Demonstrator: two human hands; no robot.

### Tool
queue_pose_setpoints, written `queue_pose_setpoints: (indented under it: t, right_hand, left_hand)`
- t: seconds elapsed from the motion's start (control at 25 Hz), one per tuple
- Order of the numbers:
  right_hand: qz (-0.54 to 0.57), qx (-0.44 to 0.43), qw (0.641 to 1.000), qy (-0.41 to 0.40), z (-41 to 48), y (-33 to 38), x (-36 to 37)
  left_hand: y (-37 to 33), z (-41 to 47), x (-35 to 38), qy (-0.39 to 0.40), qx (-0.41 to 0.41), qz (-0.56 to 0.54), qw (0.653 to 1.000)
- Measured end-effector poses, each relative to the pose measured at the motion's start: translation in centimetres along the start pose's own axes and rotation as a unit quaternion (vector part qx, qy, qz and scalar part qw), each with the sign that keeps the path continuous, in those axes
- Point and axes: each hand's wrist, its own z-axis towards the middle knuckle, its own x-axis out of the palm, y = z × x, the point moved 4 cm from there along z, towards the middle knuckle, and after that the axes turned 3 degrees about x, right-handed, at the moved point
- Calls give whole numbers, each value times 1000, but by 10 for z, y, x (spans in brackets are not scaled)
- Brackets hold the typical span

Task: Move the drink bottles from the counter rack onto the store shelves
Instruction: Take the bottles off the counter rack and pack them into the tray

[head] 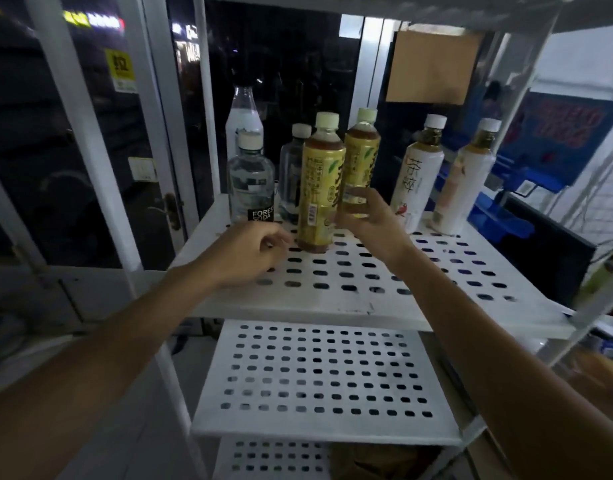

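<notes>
Several drink bottles stand on a white perforated shelf [436, 271]. A yellow-labelled tea bottle [319, 188] stands upright near the middle. Just behind it to the right, a second yellow tea bottle [361, 157] is gripped low on its body by my right hand [371, 223]. My left hand [249, 254] hovers just left of the front tea bottle, fingers loosely curled and holding nothing. A clear soda water bottle [251, 181], another clear bottle [293, 168] and a tall clear bottle [244, 116] stand at the left. Two white-labelled tea bottles [417, 174] [466, 178] stand at the right.
Below is a second perforated shelf [326, 379], and a third one [274, 459] lower still. White uprights [208, 109] frame the rack. A dark glass door [73, 150] is at the left. Blue bins [506, 216] and a cardboard sheet [433, 67] lie behind at the right.
</notes>
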Motion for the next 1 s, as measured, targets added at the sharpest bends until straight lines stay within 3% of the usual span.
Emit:
queue_pose_setpoints:
  t: [0.16, 0.32, 0.52, 0.76, 1.0]
  right_hand:
    - [126, -32, 991, 12, 27, 1, 21]
    - [145, -22, 989, 27, 36, -6, 28]
    - [109, -42, 986, 120, 40, -3, 14]
    - [99, -45, 994, 1, 23, 2, 3]
    - [176, -25, 984, -6, -19, 17, 1]
  left_hand:
    - [9, 9, 1, -27, -9, -39, 999]
    - [-2, 10, 3, -34, 21, -63, 997]
    - [-7, 9, 7, -28, 24, -79, 996]
    - [-11, -5, -1, -24, 18, -86, 996]
    - [-32, -19, -6, -57, 21, -113, 992]
